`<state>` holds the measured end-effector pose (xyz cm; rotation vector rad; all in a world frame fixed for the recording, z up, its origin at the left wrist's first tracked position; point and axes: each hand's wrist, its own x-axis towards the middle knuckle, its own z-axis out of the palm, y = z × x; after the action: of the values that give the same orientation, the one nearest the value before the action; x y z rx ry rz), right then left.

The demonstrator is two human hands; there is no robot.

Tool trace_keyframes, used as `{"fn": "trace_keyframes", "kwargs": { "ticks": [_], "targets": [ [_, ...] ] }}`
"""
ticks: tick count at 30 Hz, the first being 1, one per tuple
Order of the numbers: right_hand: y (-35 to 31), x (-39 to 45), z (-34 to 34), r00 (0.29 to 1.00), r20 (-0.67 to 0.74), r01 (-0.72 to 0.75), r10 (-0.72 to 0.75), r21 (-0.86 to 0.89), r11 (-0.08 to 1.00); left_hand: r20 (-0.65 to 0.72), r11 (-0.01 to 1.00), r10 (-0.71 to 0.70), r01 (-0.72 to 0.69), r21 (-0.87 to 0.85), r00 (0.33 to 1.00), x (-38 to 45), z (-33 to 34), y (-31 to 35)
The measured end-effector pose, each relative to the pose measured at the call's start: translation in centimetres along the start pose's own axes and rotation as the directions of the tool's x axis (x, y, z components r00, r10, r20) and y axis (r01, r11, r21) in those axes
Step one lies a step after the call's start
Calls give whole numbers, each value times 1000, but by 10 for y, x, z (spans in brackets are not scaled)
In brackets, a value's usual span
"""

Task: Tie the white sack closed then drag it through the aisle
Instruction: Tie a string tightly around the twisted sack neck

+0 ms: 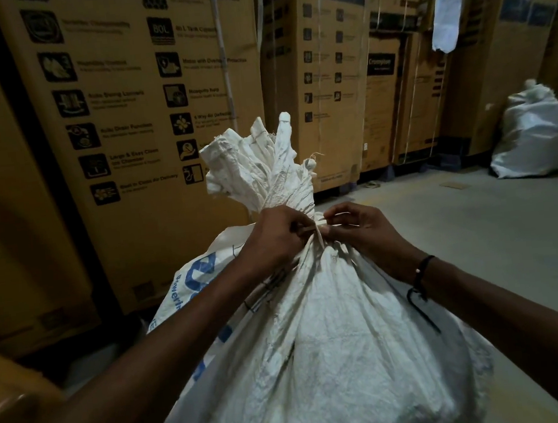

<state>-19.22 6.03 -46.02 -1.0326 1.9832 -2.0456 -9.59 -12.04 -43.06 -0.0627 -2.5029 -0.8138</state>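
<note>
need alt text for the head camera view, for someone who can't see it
Two bare hands, left hand and right hand, pull a thin tie around the gathered neck of a full white sack. Tall cardboard boxes line the aisle; a second white sack stands on the floor far right.

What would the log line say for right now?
step: tying | left hand: pinching string | right hand: pinching string | white sack: neck gathered, upright | dragging: not begun

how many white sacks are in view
2. One sack stands right in front, its neck gripped by the left hand and right hand. A second sack sits far right by the boxes. More may be hidden.
</note>
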Motion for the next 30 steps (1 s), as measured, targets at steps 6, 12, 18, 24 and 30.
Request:
{"fn": "trace_keyframes", "kwargs": {
  "ticks": [6,12,18,24,30],
  "targets": [
    [-5,-5,-4,995,101,-18,15,25,1000,-88,997,19,-25,-67,996,-1,-1,0],
    [-1,-8,2,999,2,35,-35,-73,997,-19,995,76,-77,-68,997,1,-6,-3],
    [-2,-8,13,990,-105,68,-95,-232,970,-17,980,191,-192,-49,981,-17,-7,-7],
    [-9,-15,17,985,-117,82,-124,-310,947,-373,992,122,-126,15,920,-31,28,6],
    [-17,-21,25,976,-100,120,-195,-499,858,-399,938,-344,293,-185,850,-39,38,20]
  ]
}}
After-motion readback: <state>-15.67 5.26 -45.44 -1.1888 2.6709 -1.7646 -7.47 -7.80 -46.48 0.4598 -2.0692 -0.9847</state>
